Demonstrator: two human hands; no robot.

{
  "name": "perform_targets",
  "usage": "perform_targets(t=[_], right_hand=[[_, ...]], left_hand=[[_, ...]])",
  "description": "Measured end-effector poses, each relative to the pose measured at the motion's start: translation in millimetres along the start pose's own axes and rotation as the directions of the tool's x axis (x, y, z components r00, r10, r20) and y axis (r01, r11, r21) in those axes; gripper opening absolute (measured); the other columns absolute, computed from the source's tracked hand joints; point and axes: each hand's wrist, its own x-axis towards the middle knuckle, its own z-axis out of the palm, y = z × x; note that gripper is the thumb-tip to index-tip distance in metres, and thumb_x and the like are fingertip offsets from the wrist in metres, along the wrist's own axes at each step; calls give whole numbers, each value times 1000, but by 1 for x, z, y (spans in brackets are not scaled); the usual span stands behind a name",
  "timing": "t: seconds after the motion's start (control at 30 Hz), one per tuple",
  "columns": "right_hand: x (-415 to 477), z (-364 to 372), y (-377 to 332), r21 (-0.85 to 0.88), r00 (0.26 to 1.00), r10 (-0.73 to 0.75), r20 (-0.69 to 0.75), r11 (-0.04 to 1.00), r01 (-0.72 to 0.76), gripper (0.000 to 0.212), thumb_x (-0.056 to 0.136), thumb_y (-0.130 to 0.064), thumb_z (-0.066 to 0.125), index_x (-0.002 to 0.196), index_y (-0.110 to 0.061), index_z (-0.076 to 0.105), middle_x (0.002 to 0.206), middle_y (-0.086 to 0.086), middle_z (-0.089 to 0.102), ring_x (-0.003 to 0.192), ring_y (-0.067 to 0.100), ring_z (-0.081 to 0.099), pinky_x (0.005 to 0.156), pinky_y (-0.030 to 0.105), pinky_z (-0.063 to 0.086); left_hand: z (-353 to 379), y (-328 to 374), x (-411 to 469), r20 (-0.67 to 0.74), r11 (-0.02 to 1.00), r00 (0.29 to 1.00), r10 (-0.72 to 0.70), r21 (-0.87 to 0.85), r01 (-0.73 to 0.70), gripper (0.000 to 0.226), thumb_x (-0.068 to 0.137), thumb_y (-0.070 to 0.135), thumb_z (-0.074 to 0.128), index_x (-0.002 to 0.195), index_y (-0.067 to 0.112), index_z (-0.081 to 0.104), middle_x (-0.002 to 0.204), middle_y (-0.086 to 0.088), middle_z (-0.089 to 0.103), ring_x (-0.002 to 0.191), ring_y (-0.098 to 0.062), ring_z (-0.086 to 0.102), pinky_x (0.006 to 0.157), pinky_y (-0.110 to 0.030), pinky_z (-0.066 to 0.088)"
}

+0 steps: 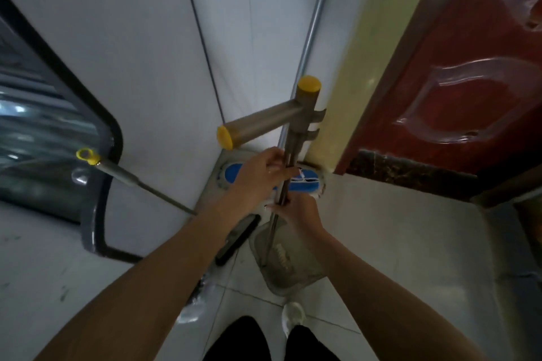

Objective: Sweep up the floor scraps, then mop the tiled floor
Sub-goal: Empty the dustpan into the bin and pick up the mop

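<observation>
Fingers of my left hand (264, 176) are curled round the thin metal shaft of the mop (303, 114), just under its grey lever handle. My right hand (296, 211) grips lower down, clenched on what looks like the dustpan's upright rod, though blur keeps me from being sure. The blue mop head (296, 183) sits on the floor in the corner between the white wall and the door frame (352, 73). The grey dustpan (289, 264) lies on the tiles near my shoe, with the black broom head (237, 239) beside it.

The shafts stand close together, so lifting the mop could snag the dustpan and tip it. A nudge might also slide the leaning pole (129, 180) down the wall.

I count one mop with two yellow caps, one dustpan, one broom head and one leaning pole.
</observation>
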Motion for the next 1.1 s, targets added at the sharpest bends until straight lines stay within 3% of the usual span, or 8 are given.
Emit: perform_targets(t=[0.1, 0.2, 0.37, 0.47, 0.6, 0.73, 0.97, 1.1], right_hand=[[12, 1, 15, -70, 996, -55, 69, 996, 60, 34, 79, -33, 73, 62, -25, 45, 61, -9, 50, 55, 3, 47, 47, 13, 30], [27, 0, 29, -136, 978, -102, 180, 982, 127, 18, 79, -27, 73, 86, -14, 63, 82, 1, 66, 75, 14, 62, 60, 14, 38], [56, 10, 41, -131, 955, -108, 277, 980, 148, 36, 77, -21, 76, 107, -5, 65, 101, 10, 70, 91, 21, 67, 84, 34, 52], [73, 29, 53, -189, 960, -84, 265, 972, 137, 29, 78, -24, 76, 100, -7, 68, 95, 8, 72, 87, 21, 67, 79, 31, 50], [92, 58, 66, -256, 976, -57, 209, 960, 111, 26, 80, -29, 73, 92, -6, 68, 85, 10, 70, 76, 20, 63, 66, 24, 39], [112, 96, 85, -266, 986, -60, 155, 959, 100, 25, 80, -29, 73, 91, -7, 70, 83, 9, 72, 78, 21, 66, 67, 22, 39], [142, 161, 95, -322, 987, -82, 138, 939, 123, 28, 83, -37, 68, 93, -11, 71, 85, 3, 72, 77, 16, 67, 61, 21, 40], [157, 187, 83, -301, 978, -140, 155, 936, 182, 27, 85, -38, 66, 87, -11, 69, 79, 2, 69, 71, 14, 64, 59, 21, 39]], left_hand=[[8, -16, 4, -5, 997, 997, -74, -24, 74, 18, 79, 10, 71, 93, 16, 62, 84, 8, 64, 83, -4, 60, 68, -4, 46], [12, -33, 9, 6, 992, 992, -125, -8, 125, 29, 79, 6, 71, 107, 3, 64, 100, -4, 66, 93, -11, 60, 76, -7, 45], [6, -64, 21, 65, 990, 988, -139, 47, 136, 20, 82, 10, 68, 102, 12, 68, 92, 9, 68, 81, 9, 61, 73, 3, 41], [0, -84, 31, 84, 986, 982, -168, 37, 165, 20, 79, 17, 71, 84, 35, 67, 79, 24, 69, 81, 12, 63, 78, -10, 46], [-5, -112, 41, 100, 980, 975, -198, 38, 195, 12, 66, 46, 67, 78, 48, 67, 81, 24, 70, 87, 3, 65, 85, -23, 48], [-10, -162, 55, 109, 975, 970, -216, 83, 208, 15, 83, 26, 67, 97, 33, 68, 95, 22, 68, 93, 13, 60, 87, -19, 42], [-32, -230, 60, 125, 960, 956, -266, 123, 251, 31, 92, 16, 55, 122, 9, 60, 123, -5, 63, 117, -16, 56, 105, -39, 39], [-51, -256, 57, -7, 955, 967, -253, 157, 251, 31, 95, 19, 49, 125, 15, 57, 122, 2, 60, 109, -8, 51, 90, -18, 36]])
